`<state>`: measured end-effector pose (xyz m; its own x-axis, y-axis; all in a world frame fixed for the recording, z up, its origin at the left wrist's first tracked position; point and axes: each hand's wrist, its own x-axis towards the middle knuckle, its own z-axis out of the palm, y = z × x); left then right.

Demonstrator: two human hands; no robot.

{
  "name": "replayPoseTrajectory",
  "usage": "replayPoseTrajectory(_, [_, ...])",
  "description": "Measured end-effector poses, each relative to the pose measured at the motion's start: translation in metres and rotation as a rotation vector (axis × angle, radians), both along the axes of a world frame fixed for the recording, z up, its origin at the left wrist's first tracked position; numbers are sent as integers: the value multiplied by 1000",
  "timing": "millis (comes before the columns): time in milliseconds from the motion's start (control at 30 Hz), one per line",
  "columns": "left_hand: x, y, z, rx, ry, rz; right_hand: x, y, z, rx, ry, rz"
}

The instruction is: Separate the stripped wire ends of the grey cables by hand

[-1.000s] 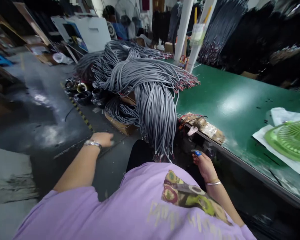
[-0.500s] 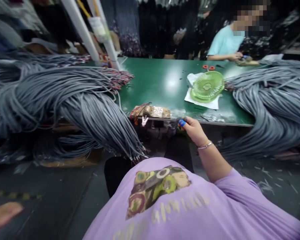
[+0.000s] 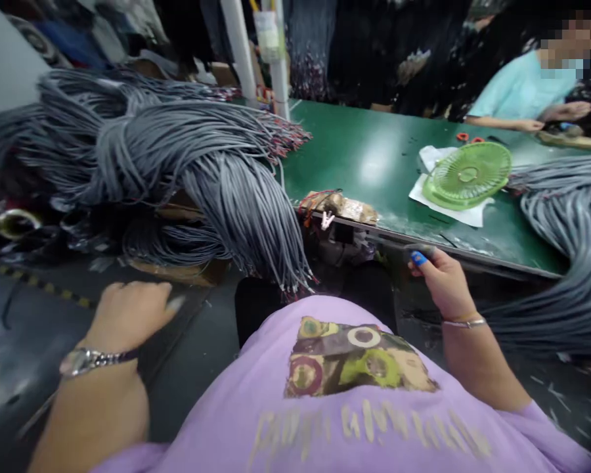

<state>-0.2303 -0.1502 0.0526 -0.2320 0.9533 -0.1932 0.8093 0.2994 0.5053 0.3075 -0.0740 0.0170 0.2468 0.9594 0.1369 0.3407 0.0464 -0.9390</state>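
My left hand (image 3: 131, 312), with a watch on its wrist, hangs over the floor left of my lap. Its thumb is apart from the other fingers, which curl downward partly out of sight; nothing shows in it. In front of the table's right part is my right hand (image 3: 440, 272), a blue wrap on one digit and a bracelet at the wrist. Its fingers are pinched together, around something dark I cannot make out. Between the hands, a large bundle of grey cables (image 3: 246, 197) droops over the table's front edge, red wire ends at its tips.
On the green table (image 3: 345, 151) lie a green basket (image 3: 467, 174) on white paper, a taped brown piece (image 3: 349, 207) with wires at the edge, and red-handled scissors (image 3: 463, 137). More grey cables (image 3: 571, 203) hang at right. A person in light blue (image 3: 522, 92) works across the table.
The view has turned left, so the table and cables appear farther right. My left hand has come from the lower left edge into full view. My right hand stays pinched.
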Motion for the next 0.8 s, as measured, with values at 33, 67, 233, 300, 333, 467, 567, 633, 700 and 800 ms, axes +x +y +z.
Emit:
replayPoseTrajectory(33, [-7, -4, -3, 82, -34, -53, -2, -2, 1, -11, -32, -15])
replayPoseTrajectory(67, [-13, -10, -6, 158, -110, -113, -4, -3, 3, -21, -62, -36])
replayPoseTrajectory(233, [-35, -44, -27, 422, -125, -46, -28, -2, 16, -57, -151, -70])
replayPoseTrajectory(300, [-37, -53, -37, 437, 26, 31, -43, 0, 24, -40, -166, -36])
replayPoseTrajectory(333, [-37, -58, -41, 420, 86, 44, -51, 1, 28, -19, -175, -17])
replayPoseTrajectory(467, [-39, -79, -63, 255, 265, 67, -76, 17, 37, 58, -230, 92])
replayPoseTrajectory(567, [-42, -97, -82, 132, 374, 71, -84, 42, 38, 71, -309, 91])
replayPoseTrajectory(633, [-44, -105, -92, 81, 400, 44, -85, 65, 35, 81, -395, 36])
replayPoseTrajectory(700, [-44, -108, -98, 73, 365, 43, -80, 90, 32, 108, -450, -6])
replayPoseTrajectory(800, [-34, -99, -100, 93, 276, 77, -68, 131, 25, 123, -482, -25])
